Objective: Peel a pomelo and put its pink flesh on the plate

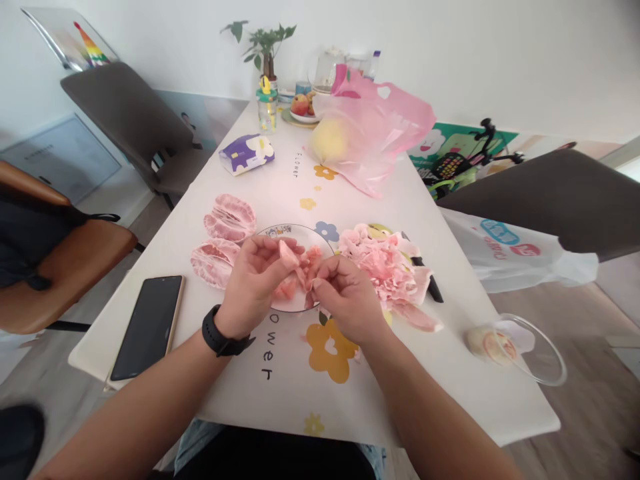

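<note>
Both my hands meet over a white plate at the table's middle. My left hand, with a black watch on its wrist, and my right hand are closed on a pink pomelo segment, pinching it from both sides. More pink flesh lies on the plate under my fingers. Two large unpeeled pomelo sections sit left of the plate. A heap of pink peel and membrane lies right of it.
A black phone lies at front left. A black knife pokes out beside the peel. A clear bowl stands at front right. A pink bag with a whole pomelo, a tissue pack, a bottle and a fruit dish are farther back. Chairs flank the table.
</note>
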{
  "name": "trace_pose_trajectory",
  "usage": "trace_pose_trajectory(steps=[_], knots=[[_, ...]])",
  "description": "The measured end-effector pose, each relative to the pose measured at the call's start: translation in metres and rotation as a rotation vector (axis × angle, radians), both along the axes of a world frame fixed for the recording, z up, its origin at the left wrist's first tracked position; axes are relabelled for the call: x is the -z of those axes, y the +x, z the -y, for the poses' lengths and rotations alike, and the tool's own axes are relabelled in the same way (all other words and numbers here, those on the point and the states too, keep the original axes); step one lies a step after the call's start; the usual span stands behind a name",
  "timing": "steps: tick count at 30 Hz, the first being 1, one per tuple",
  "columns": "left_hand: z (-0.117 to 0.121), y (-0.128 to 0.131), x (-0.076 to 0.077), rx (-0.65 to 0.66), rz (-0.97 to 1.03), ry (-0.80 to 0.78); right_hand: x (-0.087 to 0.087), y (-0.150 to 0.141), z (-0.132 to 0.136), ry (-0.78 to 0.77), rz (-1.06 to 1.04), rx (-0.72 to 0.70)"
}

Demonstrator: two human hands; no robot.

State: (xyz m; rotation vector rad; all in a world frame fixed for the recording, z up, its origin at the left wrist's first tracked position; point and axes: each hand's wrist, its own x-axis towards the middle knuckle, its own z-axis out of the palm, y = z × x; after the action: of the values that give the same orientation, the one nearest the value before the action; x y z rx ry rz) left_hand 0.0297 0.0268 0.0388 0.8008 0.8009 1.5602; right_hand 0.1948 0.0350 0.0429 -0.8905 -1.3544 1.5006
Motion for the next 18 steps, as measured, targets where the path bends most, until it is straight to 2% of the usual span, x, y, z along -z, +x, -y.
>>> trace_pose_trajectory(steps=[7, 9, 11, 14, 18], knots=[[0.0, 0.004, -0.004, 0.087, 0.186, -0.114, 0.005, 0.008, 0.0, 0.105, 0.187, -0.093], [-0.004, 0.0, -0.005, 0.069, 0.2, -0.132, 0.007, 0.01, 0.001, 0.103, 0.291, -0.099], [-0.01, -0.007, -0.006, -0.012, 0.22, -0.127, 0.008, 0.012, 0.002, 0.098, 0.372, -0.102], [-0.016, -0.017, -0.007, -0.057, 0.28, -0.182, 0.007, 0.013, 0.001, 0.076, 0.266, -0.06], [-0.016, -0.02, -0.011, 0.002, 0.316, -0.259, 0.003, 0.022, -0.008, 0.0, 0.015, 0.049]])
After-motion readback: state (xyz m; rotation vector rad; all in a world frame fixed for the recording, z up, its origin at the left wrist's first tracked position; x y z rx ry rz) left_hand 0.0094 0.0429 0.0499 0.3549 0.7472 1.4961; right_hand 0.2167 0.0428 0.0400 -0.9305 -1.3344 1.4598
